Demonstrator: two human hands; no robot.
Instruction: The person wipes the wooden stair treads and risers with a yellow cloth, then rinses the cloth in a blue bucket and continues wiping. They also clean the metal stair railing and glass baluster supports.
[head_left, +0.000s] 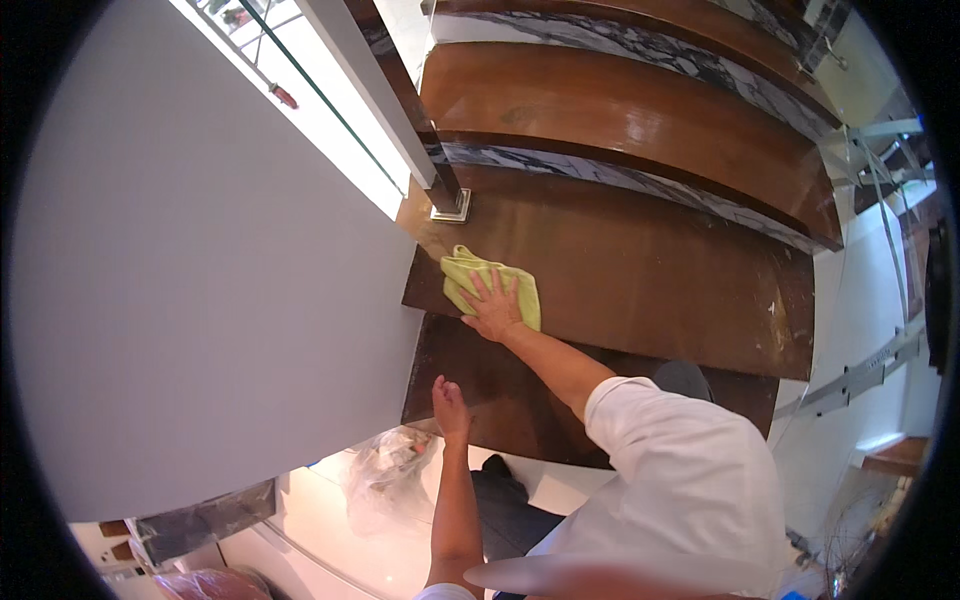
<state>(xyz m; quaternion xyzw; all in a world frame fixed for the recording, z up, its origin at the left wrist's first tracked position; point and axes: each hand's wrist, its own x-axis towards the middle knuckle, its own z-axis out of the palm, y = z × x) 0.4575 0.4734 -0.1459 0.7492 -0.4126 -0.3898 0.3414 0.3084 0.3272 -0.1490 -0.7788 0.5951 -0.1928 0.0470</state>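
My right hand (495, 306) lies flat with spread fingers on a folded yellow-green cloth (529, 289). The cloth rests on a brown wooden stair tread (637, 262), near its left end and close to the metal foot of a dark post (451, 206). My left hand (450, 405) is raised over the left end of the lower wooden step (517, 390), its fingers curled; nothing shows in it. Pale scuffs and specks mark the tread's right end.
A plain pale wall (210, 262) borders the steps on the left. Steps with marbled risers (570, 163) climb ahead. An aluminium ladder (885, 360) stands at the right. Clear plastic sheeting (386, 469) lies on the floor at lower left.
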